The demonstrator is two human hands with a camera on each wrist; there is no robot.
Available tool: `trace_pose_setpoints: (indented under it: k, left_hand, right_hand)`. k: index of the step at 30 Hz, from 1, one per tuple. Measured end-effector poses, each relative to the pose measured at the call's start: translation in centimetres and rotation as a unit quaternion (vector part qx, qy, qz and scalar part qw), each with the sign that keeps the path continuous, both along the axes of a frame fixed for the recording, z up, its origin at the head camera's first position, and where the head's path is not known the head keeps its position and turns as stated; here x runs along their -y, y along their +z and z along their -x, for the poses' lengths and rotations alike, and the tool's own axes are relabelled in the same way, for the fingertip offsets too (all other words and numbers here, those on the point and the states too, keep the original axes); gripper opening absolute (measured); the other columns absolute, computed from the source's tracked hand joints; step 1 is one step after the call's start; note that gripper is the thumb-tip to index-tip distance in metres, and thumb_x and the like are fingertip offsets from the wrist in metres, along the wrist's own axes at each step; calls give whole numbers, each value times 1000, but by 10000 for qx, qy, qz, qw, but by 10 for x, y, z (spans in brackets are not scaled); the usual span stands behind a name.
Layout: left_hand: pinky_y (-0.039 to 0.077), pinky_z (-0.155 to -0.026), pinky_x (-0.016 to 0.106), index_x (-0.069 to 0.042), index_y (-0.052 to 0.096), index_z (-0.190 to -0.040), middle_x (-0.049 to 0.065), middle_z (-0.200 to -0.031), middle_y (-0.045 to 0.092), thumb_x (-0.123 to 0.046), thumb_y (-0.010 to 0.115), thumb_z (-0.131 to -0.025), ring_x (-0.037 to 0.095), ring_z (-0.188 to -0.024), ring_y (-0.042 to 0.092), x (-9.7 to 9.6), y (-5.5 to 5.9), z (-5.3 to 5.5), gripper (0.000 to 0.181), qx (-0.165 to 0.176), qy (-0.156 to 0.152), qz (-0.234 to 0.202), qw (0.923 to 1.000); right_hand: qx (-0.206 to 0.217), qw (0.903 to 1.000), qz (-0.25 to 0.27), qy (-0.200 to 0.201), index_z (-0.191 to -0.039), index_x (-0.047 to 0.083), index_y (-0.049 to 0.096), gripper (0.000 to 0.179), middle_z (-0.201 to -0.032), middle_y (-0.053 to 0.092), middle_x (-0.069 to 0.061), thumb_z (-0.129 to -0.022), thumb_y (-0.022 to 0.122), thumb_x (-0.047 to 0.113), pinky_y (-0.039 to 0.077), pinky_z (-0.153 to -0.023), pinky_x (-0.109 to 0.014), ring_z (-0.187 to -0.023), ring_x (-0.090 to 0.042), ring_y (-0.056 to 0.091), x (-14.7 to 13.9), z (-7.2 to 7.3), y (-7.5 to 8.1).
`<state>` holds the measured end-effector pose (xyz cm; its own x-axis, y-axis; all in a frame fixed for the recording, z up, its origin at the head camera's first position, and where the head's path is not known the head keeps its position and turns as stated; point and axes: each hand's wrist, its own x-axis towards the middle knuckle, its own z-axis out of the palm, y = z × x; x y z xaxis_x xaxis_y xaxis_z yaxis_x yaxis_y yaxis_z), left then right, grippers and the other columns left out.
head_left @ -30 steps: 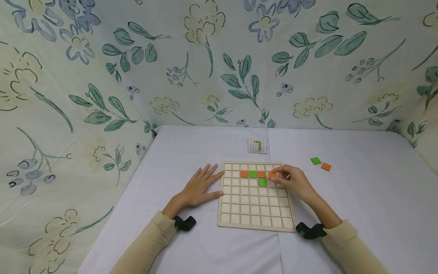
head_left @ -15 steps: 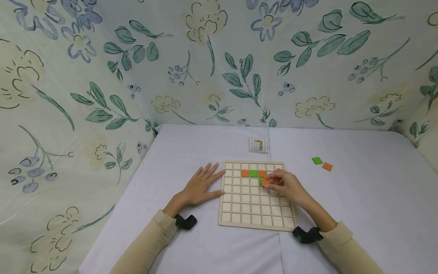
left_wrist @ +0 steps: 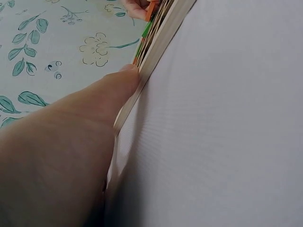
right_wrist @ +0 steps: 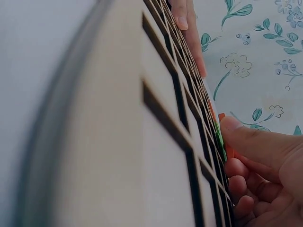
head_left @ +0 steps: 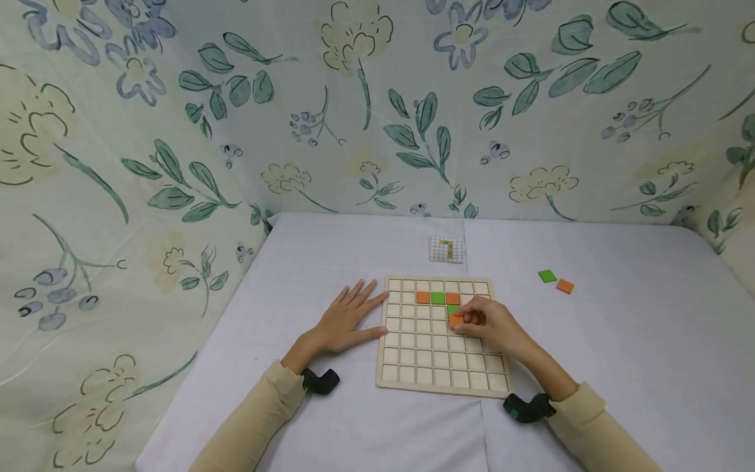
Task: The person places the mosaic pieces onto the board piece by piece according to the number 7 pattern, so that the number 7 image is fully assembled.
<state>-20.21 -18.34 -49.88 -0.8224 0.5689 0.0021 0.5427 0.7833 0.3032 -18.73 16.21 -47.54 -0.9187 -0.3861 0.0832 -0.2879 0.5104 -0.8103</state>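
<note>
A wooden grid board (head_left: pixel 441 391) lies on the table. One of its upper rows holds an orange tile (head_left: pixel 423 297), a green tile (head_left: pixel 438 298) and another orange tile (head_left: pixel 452 298); below the last sits a green tile (head_left: pixel 453 309), partly covered by fingers. My right hand (head_left: pixel 492 324) pinches an orange square tile (head_left: pixel 456 321) between thumb and fingers, just below that green tile. In the right wrist view the pinched tile (right_wrist: pixel 229 149) stands tilted over the board. My left hand (head_left: pixel 345 321) lies spread, its thumb and a fingertip touching the board's left edge.
A small printed card (head_left: pixel 445 249) with a grid pattern lies behind the board. To the right are a loose green tile (head_left: pixel 547 276) and a loose orange tile (head_left: pixel 565 286). A floral cloth (head_left: pixel 354 118) hangs behind the table.
My right hand has moved left and toward me with the orange tile, from the end of the tile row to below the green tile. The left hand stays in place.
</note>
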Motion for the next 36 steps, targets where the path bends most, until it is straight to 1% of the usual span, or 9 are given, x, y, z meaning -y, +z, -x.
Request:
trace_pose_setpoints:
  k: [6, 11, 16, 19, 23, 28, 36]
  left_hand:
    - [-2, -120, 48, -31, 16, -161, 3, -167, 5, -71, 37, -96, 29, -152, -2, 0, 0, 1, 79, 23, -4, 72, 10000]
    - [-2, -120, 48, -31, 18, -161, 3, -167, 5, -71, 38, -96, 28, -152, -2, 1, -1, 1, 79, 39, 29, 38, 10000]
    - [-2, -120, 49, -30, 18, -161, 3, -167, 5, -70, 39, -96, 29, -152, -1, 2, -1, 0, 79, 25, 32, 65, 10000]
    - [-1, -120, 50, -29, 18, -161, 4, -167, 5, -69, 40, -97, 29, -152, -1, 1, 0, 1, 79, 19, 3, 29, 10000]
    - [-1, -120, 50, -28, 19, -161, 4, -167, 5, -68, 41, -97, 29, -152, -2, 1, 1, 2, 79, 23, -18, -13, 10000]
    - [-3, -120, 48, -30, 16, -161, 2, -167, 2, -71, 38, -96, 27, -152, -4, 2, 0, 3, 80, 55, -11, 109, 9999]
    - [-3, -120, 48, -31, 16, -161, 2, -167, 3, -72, 38, -96, 27, -152, -3, 3, -2, 3, 80, 16, -30, 84, 10000]
  right_hand:
    - [41, 10000, -5, 35, -104, 0, 72, 21, -84, 55, -4, -85, 79, 8, 41, -61, -23, -75, -18, 48, 0, 0, -1]
    - [49, 9999, -66, 85, -103, 1, 72, 21, -84, 55, -4, -85, 79, 7, 41, -61, -23, -75, -18, 48, 0, 1, -2]
    - [-66, 9998, -19, 179, -102, 1, 72, 22, -84, 56, -5, -83, 81, 7, 42, -62, -23, -74, -17, 49, 0, 0, -4]
    - [-160, 9997, -7, 177, -100, 2, 73, 22, -84, 57, -5, -82, 82, 8, 43, -63, -23, -74, -17, 50, -1, 0, -5]
    - [-183, 9997, 19, 164, -100, 2, 73, 21, -84, 57, -5, -81, 83, 8, 43, -62, -23, -74, -17, 50, -1, 0, -5]
    - [-213, 9997, -16, 140, -99, 2, 73, 22, -83, 57, -5, -81, 83, 7, 42, -62, -23, -74, -17, 49, 0, -1, -6]
    - [-188, 9998, -5, 92, -98, 2, 74, 22, -82, 56, -5, -80, 84, 7, 42, -61, -23, -74, -18, 49, 1, -1, -9]
